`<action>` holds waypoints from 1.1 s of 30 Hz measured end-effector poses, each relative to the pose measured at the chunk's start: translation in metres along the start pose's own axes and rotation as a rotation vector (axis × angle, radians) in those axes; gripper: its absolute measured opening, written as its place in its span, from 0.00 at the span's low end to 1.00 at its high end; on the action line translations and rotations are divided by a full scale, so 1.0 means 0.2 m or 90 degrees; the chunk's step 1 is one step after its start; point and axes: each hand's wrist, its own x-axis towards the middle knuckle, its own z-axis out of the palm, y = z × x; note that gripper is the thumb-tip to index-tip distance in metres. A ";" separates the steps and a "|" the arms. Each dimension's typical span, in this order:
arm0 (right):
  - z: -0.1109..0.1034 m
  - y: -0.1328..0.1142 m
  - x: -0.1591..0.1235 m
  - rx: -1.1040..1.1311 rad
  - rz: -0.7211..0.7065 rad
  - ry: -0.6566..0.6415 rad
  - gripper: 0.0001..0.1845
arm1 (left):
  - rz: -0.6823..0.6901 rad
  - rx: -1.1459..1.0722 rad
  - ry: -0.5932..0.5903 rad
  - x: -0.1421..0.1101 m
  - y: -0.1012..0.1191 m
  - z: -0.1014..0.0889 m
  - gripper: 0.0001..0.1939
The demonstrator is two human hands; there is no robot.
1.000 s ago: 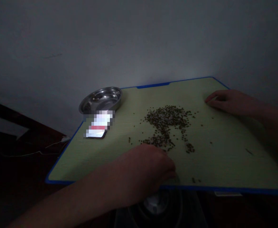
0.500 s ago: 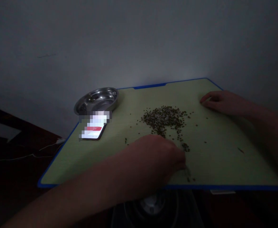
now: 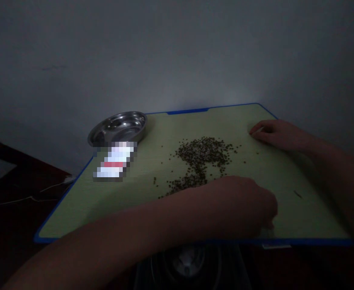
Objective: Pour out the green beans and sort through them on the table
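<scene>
My left hand (image 3: 249, 207) reaches across the front of a yellow-green board (image 3: 128, 201) with a blue rim. Its fingers are closed and mostly hidden beneath it; a faint, clear-looking edge shows below the fingertips, too dim to name. Behind this hand and forearm lies a spread heap of small dark seeds (image 3: 203, 151), with a second patch (image 3: 184, 183) partly covered by the forearm. At the board's right side rests my right hand (image 3: 275, 133), fingers curled and tips together near the surface. A thin pale sliver shows between them; I cannot tell what it is.
A shallow steel bowl (image 3: 119, 127) stands at the back left. In front of it a lit phone (image 3: 114, 161) lies on the board, its screen blurred out. A small dark sliver (image 3: 298, 194) lies at the right. A grey wall (image 3: 177, 52) rises behind; below the front edge is a dark round appliance (image 3: 187, 262).
My left hand has swept to the right along the front edge, uncovering the nearer patch of seeds. The right hand has stayed near its place, and the view has shifted slightly.
</scene>
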 end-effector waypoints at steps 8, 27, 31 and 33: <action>0.01 0.02 0.01 0.004 -0.005 0.011 0.14 | -0.035 -0.061 -0.036 -0.11 -0.01 -0.02 0.09; 0.01 0.02 0.01 0.009 0.009 0.000 0.17 | -0.422 -0.167 0.210 -0.68 -0.08 -0.05 0.12; 0.02 0.01 0.01 0.025 0.004 0.004 0.17 | -0.529 -0.098 0.282 -0.73 -0.19 -0.01 0.13; 0.03 0.02 0.01 0.030 0.001 0.006 0.17 | -0.540 -0.094 0.294 -0.74 -0.23 0.02 0.12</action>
